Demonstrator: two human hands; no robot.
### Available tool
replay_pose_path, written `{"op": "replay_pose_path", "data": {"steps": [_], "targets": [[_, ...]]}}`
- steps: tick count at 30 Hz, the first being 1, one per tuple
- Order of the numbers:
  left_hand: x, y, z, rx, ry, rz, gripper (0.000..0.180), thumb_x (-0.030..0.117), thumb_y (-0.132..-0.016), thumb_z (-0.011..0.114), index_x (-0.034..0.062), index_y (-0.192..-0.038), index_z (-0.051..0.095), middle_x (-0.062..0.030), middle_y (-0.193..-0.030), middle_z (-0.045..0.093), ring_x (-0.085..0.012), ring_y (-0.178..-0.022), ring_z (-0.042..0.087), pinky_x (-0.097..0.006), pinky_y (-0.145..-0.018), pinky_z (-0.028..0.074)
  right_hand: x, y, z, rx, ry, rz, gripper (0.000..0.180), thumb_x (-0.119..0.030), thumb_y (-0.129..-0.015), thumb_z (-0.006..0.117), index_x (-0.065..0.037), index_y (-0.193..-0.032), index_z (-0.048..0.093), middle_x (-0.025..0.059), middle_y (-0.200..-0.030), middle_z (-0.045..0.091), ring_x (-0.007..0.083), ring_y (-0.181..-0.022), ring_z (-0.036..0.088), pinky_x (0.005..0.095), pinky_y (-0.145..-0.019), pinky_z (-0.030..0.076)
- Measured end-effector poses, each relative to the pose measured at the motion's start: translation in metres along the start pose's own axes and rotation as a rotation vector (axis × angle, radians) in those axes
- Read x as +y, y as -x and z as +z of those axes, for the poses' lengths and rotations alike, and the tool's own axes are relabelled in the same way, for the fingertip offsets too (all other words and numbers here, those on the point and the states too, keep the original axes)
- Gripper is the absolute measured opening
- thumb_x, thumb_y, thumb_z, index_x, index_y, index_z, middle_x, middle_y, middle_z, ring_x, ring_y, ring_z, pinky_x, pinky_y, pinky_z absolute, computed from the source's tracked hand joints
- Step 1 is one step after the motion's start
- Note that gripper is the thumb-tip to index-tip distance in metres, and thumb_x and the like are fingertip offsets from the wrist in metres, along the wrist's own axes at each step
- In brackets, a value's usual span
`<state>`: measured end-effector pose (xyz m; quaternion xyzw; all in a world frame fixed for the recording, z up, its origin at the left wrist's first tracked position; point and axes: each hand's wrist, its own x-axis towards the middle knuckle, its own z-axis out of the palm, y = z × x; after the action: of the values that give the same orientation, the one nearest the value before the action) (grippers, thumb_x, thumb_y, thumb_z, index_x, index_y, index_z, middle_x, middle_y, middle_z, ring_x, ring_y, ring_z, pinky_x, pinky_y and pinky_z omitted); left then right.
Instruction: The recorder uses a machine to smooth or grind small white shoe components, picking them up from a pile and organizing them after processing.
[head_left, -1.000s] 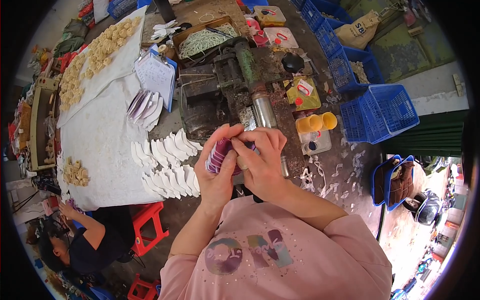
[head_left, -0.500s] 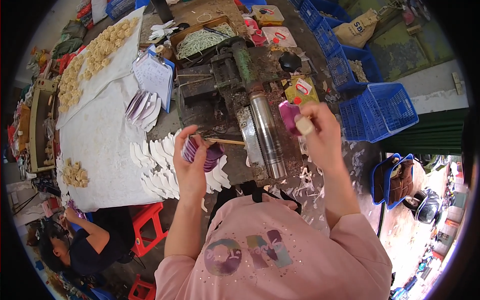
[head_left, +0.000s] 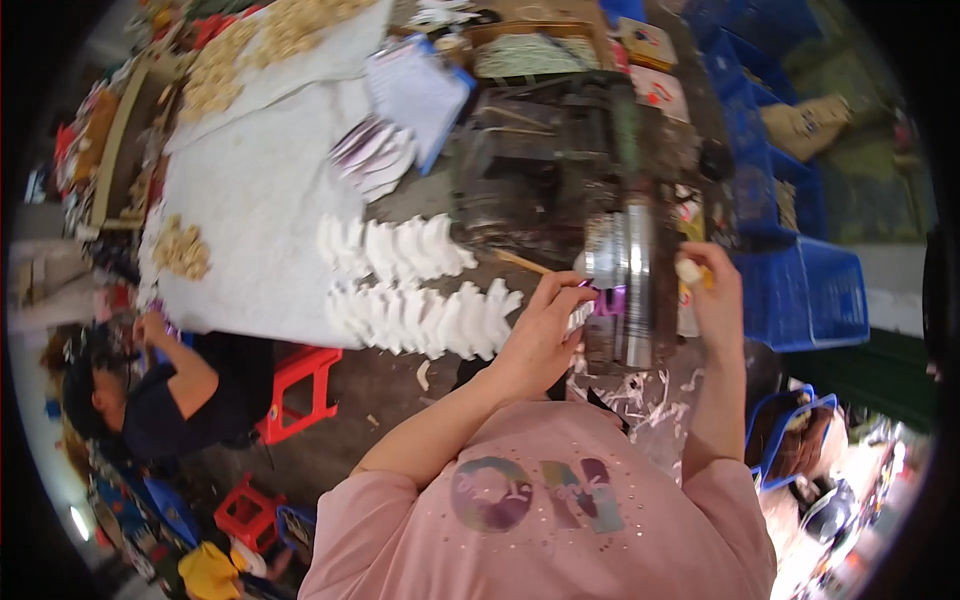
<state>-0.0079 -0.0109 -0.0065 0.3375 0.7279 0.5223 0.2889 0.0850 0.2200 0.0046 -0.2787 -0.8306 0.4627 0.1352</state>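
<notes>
My left hand [head_left: 545, 340] is closed on a small stack of thin purple-and-white striped pieces [head_left: 580, 316], at the left side of a shiny metal cylinder [head_left: 638, 250]. A bright purple piece [head_left: 609, 301] lies against the cylinder just beyond my fingertips; whether my fingers also hold it I cannot make out. To the right of the cylinder, my right hand [head_left: 718, 295] pinches a small cream-coloured block [head_left: 688, 270]. The cylinder juts toward me from a dark, worn machine [head_left: 510, 145]. Two rows of curved white pieces [head_left: 415, 315] lie left of my left hand.
A thin wooden stick [head_left: 522, 261] rests by the machine. On the white-covered table [head_left: 265, 240] are a clipboard [head_left: 415, 95], fanned pale pieces [head_left: 372, 158] and cream-coloured bundles [head_left: 180, 248]. Blue crates [head_left: 805, 295] stand right. A person [head_left: 180, 385] sits at left near red stools [head_left: 300, 390].
My left hand has moved right to the cylinder with the striped pieces. A purple piece now lies at the cylinder; my right hand keeps the block but no purple piece shows there. The view has shifted.
</notes>
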Motion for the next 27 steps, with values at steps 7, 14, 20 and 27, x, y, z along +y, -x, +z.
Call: {"op": "replay_pose_path", "data": {"steps": [7, 14, 20, 27], "targets": [[-0.115, 0.025, -0.138, 0.523, -0.308, 0.018, 0.047, -0.017, -0.069, 0.050, 0.0039, -0.110, 0.056, -0.0131, -0.112, 0.053, -0.0303, -0.112, 0.049, -0.036, -0.096, 0.039, 0.010, -0.002, 0.003, 0.107, -0.023, 0.043, 0.021, -0.003, -0.086, 0.058, -0.001, -0.107, 0.059, 0.0056, -0.091, 0.061, 0.0124, -0.087, 0.057, 0.0247, -0.080, 0.044], [-0.215, 0.056, -0.216, 0.352, -1.055, -0.119, 0.042, -0.006, -0.067, 0.057, 0.0040, -0.108, 0.059, -0.0065, -0.119, 0.052, -0.0312, -0.097, 0.051, -0.042, -0.081, 0.042, -0.007, -0.001, 0.013, 0.147, -0.089, 0.051, 0.021, -0.006, -0.090, 0.057, -0.001, -0.111, 0.056, 0.0043, -0.095, 0.059, 0.0102, -0.090, 0.055, 0.0234, -0.081, 0.043], [-0.215, 0.062, -0.211, -0.133, -1.078, -0.415, 0.037, -0.004, -0.067, 0.060, 0.0132, -0.099, 0.067, -0.0148, -0.106, 0.052, -0.0310, -0.102, 0.053, -0.044, -0.081, 0.044, -0.018, 0.002, 0.009, 0.220, -0.087, 0.034, 0.023, -0.005, -0.090, 0.055, -0.002, -0.113, 0.055, 0.0056, -0.098, 0.061, 0.0126, -0.091, 0.057, 0.0251, -0.084, 0.044], [-0.104, 0.025, -0.175, 0.250, -0.087, -0.095, 0.039, -0.006, -0.073, 0.058, 0.0079, -0.109, 0.063, -0.0132, -0.098, 0.062, -0.0214, -0.089, 0.059, -0.030, -0.074, 0.046, -0.069, 0.022, 0.051, 0.077, -0.026, -0.157, 0.023, 0.006, -0.081, 0.055, -0.004, -0.101, 0.059, 0.0053, -0.091, 0.059, 0.0140, -0.088, 0.056, 0.0273, -0.080, 0.045]]}}
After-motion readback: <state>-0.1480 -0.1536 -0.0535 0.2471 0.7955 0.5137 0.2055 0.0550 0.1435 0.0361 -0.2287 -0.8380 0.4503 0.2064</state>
